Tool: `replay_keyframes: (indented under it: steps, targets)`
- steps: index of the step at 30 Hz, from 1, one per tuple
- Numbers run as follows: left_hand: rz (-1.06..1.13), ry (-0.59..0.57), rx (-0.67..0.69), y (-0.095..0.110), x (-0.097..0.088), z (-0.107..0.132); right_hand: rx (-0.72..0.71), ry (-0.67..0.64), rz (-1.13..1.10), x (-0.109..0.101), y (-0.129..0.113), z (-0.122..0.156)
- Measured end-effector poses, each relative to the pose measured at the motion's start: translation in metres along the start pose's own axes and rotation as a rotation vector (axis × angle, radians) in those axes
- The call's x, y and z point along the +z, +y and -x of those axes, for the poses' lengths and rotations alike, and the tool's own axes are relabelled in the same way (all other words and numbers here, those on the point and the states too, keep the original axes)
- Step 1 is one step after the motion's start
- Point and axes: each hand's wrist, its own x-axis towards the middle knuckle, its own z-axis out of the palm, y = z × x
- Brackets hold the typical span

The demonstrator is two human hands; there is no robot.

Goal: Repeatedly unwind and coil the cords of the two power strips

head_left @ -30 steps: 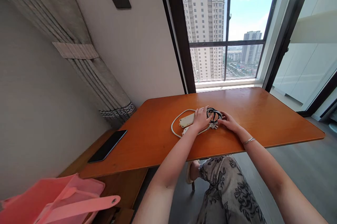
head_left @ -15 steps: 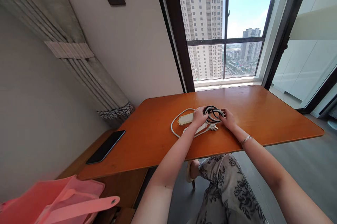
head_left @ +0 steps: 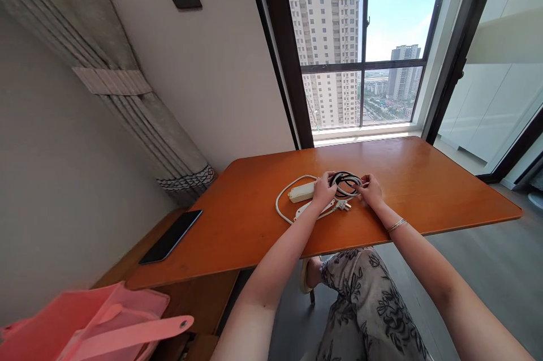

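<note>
At far left we locate the pink bag (head_left: 85, 316), soft-looking, with a strap (head_left: 139, 335); its contents are hidden from our view. Next, on the wooden table (head_left: 237, 219), we note a flat black device (head_left: 170, 236), well apart from the hands. Near the table's middle, a white cord (head_left: 278, 202) loops round the left of a cream power strip (head_left: 302, 192) and a white strip (head_left: 302, 209); we judge both strips rigid, fairly light and best held by the body. The left hand (head_left: 324, 188) is closed on the left side of a cable coil (head_left: 347, 176). This coil, of black and white strands, sits between the hands over the table; we cannot tell whether it touches the wood. We rate it light, flexible and springy, apt to open out; grip both sides with all strands gathered. Just nearer us lies a hard plug (head_left: 343, 205). The right hand (head_left: 371, 190) pinches the coil's right side
</note>
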Motion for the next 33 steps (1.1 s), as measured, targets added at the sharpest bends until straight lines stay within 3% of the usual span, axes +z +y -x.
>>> replay_keyframes:
  steps: [4, 10, 16, 23, 28, 33]
  targets:
    - [0.315, 0.155, -0.066, -0.001, 0.007, 0.002, 0.034, -0.052, -0.13, 0.0, 0.004, -0.002]
    - [0.494, 0.352, -0.06, 0.001, 0.016, 0.001, 0.0, -0.142, -0.28, 0.003, -0.002, 0.0]
    - [0.777, 0.375, -0.055, 0.013, 0.019, 0.003, -0.033, -0.22, -0.402, 0.004, -0.008, 0.0]
    - [1.122, 0.505, -0.142, 0.044, 0.0, -0.002, 0.045, -0.187, -0.447, -0.003, -0.01, 0.004]
    - [1.26, 0.479, -0.177, 0.065, -0.015, -0.004, 0.101, -0.24, -0.52, -0.005, -0.016, 0.008]
    - [1.319, 0.382, -0.279, 0.06, -0.009, 0.007, 0.206, -0.25, -0.829, -0.006, -0.021, 0.008]
